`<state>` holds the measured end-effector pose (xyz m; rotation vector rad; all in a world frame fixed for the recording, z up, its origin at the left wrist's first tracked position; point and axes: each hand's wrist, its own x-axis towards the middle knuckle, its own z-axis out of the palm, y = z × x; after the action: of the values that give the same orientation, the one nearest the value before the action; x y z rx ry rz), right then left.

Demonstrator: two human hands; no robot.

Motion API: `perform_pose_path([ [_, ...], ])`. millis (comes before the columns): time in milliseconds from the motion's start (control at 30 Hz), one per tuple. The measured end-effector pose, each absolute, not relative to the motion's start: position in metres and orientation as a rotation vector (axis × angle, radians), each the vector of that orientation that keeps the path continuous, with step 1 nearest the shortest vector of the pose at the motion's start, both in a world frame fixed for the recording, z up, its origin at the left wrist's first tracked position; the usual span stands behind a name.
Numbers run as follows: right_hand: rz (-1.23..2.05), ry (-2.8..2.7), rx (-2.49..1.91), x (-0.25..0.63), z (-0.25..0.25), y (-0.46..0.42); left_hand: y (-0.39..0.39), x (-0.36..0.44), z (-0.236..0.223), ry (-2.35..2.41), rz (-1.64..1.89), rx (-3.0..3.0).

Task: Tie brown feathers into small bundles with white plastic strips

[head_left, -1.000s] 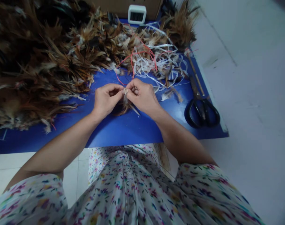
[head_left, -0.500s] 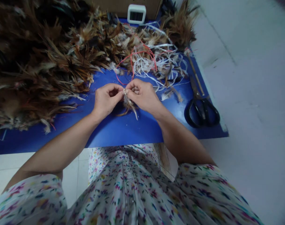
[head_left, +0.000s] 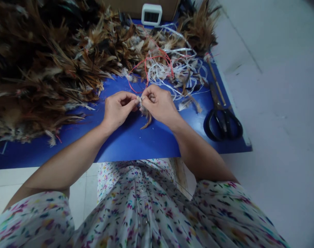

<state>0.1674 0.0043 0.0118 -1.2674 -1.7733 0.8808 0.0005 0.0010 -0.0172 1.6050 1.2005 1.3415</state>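
Note:
Over the blue tabletop (head_left: 136, 144), my left hand (head_left: 118, 109) and my right hand (head_left: 160, 106) meet fingertip to fingertip. Both pinch the top end of a small bunch of feathers (head_left: 145, 116), pale and fluffy above with a curved brown tip hanging down. The finger ends partly hide the quill end. A red string (head_left: 147, 67) loops on the table just beyond my hands. Behind my right hand lies a tangle of white ribbon strips (head_left: 181, 72) with a few loose feathers.
A large heap of brown feathers (head_left: 56, 72) covers the left and back. Black-handled scissors (head_left: 223, 125) and a thin stick (head_left: 216, 82) lie along the right edge. A white digital timer (head_left: 151, 14) stands before a cardboard box (head_left: 131, 7) at the back.
The feather bunch has turned, and the pale feather that stuck out below right is no longer visible. My hands have shifted only slightly, still pinching at the same place.

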Motion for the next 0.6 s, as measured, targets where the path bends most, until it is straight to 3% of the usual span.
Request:
perform_pose_path([
  [600, 0.8, -1.721, -1.261, 0.1727, 0.0138, 0.0092, 0.0016, -0.0023, -0.0123, 1.23, 1.281, 1.599],
])
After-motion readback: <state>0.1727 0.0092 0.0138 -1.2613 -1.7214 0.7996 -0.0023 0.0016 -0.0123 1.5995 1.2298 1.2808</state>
